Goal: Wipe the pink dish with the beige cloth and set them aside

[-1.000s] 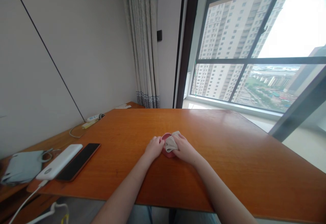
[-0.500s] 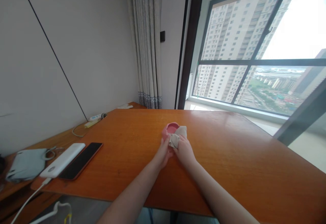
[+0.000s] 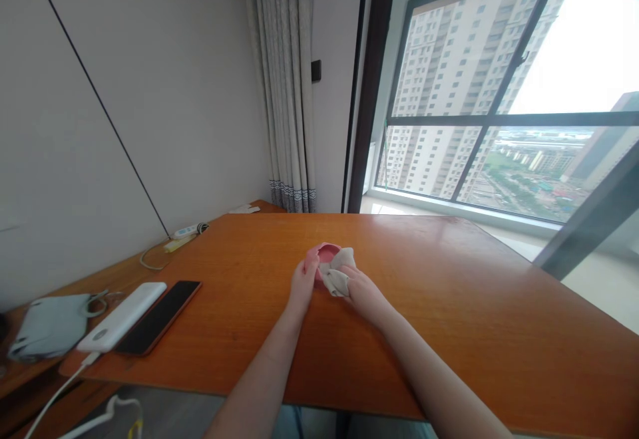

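Above the middle of the wooden table (image 3: 239,332), my left hand (image 3: 302,284) grips a small pink bowl (image 3: 313,251) by its left side. The bowl is tilted, so part of its inside shows. My right hand (image 3: 363,292) is closed on a light grey cloth (image 3: 339,282), which is bunched against the bowl's right side and rim. The cloth covers part of the bowl's inside, and some of my right fingers are hidden in its folds.
To the left lie a white power bank (image 3: 122,316) with a cable, a black phone (image 3: 160,316) and a grey pouch (image 3: 50,326). A power strip (image 3: 186,231) rests by the wall. A curtain (image 3: 287,93) and a window stand behind the table.
Both hands have shifted a little left with the bowl and cloth. My left hand now sits at the bowl's left side, farther from my right hand, and the cloth is folded differently.
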A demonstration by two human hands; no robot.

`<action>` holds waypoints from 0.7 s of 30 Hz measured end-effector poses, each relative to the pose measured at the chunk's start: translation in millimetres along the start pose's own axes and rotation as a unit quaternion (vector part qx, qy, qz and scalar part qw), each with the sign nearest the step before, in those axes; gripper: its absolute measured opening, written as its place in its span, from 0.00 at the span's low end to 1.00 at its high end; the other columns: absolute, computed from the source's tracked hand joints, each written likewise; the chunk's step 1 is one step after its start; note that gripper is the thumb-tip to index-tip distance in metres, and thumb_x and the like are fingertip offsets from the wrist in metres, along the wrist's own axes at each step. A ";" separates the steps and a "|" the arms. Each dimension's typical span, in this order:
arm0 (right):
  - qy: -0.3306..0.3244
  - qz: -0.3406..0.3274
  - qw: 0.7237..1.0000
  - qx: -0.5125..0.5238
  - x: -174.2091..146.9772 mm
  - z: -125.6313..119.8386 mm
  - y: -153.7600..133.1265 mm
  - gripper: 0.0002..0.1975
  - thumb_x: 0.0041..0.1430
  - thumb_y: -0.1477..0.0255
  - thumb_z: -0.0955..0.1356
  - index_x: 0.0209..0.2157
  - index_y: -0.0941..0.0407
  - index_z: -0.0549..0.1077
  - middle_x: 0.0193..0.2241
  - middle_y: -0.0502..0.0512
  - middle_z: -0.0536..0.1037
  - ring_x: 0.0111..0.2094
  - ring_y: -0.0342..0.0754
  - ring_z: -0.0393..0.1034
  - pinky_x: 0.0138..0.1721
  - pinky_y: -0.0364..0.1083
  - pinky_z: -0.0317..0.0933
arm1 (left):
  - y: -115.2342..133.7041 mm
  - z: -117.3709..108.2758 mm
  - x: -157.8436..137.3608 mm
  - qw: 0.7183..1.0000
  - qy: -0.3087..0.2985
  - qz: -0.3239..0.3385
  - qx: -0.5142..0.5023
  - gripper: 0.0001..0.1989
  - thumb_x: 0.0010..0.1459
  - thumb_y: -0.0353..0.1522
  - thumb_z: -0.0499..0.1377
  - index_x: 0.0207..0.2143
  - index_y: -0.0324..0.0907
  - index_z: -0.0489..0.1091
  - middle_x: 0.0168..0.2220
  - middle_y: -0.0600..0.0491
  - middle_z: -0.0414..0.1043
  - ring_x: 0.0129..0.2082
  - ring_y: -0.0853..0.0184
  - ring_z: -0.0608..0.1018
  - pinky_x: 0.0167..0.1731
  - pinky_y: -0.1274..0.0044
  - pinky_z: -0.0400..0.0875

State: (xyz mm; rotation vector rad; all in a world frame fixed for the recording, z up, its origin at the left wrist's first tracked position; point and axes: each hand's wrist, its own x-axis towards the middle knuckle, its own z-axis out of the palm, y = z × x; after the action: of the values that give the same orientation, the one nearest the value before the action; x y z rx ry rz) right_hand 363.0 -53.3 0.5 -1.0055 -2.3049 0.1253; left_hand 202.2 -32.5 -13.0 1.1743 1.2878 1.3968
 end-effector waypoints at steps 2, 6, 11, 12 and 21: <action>-0.018 -0.012 1.000 -0.016 -1.2 2.3 -0.8 0.12 0.49 0.82 0.63 0.34 0.55 0.70 0.35 0.54 0.71 0.39 0.49 0.64 0.42 0.47 0.62 | 0.8 -3.5 2.0 1.000 0.005 -0.003 0.000 0.26 0.50 0.52 0.54 0.32 0.36 0.70 0.26 0.50 0.73 0.32 0.62 0.75 0.34 0.73 0.69; 0.031 0.005 0.999 -0.034 -1.3 15.6 -4.4 0.11 0.54 0.81 0.60 0.35 0.56 0.70 0.32 0.56 0.70 0.38 0.50 0.62 0.41 0.49 0.62 | 0.1 4.8 -4.9 0.995 -0.023 0.004 -0.101 0.25 0.51 0.49 0.56 0.41 0.38 0.68 0.34 0.48 0.75 0.38 0.61 0.76 0.40 0.71 0.69; 0.102 0.025 0.994 -0.008 -1.6 26.6 -4.4 0.12 0.56 0.80 0.60 0.39 0.58 0.70 0.34 0.58 0.70 0.39 0.51 0.61 0.41 0.50 0.63 | -3.2 25.5 -18.4 0.966 -0.093 -0.017 -0.241 0.29 0.50 0.38 0.62 0.53 0.44 0.58 0.51 0.46 0.69 0.49 0.62 0.73 0.48 0.71 0.68; 0.094 0.019 0.995 -0.007 -1.4 26.8 -4.3 0.12 0.55 0.81 0.60 0.39 0.58 0.69 0.34 0.58 0.70 0.38 0.51 0.61 0.41 0.50 0.63 | -3.3 26.6 -19.4 0.965 -0.084 -0.024 -0.247 0.28 0.50 0.38 0.62 0.53 0.44 0.57 0.52 0.46 0.68 0.50 0.61 0.73 0.48 0.71 0.68; 0.020 -0.041 0.998 -0.041 3.0 4.5 -3.2 0.12 0.57 0.80 0.61 0.41 0.55 0.70 0.38 0.56 0.72 0.41 0.51 0.63 0.44 0.50 0.59 | 10.8 0.3 -6.8 0.994 -0.030 0.019 -0.107 0.25 0.50 0.45 0.58 0.47 0.40 0.66 0.42 0.47 0.73 0.41 0.62 0.75 0.36 0.75 0.71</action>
State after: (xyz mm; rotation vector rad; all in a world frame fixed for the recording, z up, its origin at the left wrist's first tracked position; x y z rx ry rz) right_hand 356.8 -52.9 -0.6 -0.9428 -2.3272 -0.0220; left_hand 203.6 -39.9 -2.7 1.0899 1.0505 1.4755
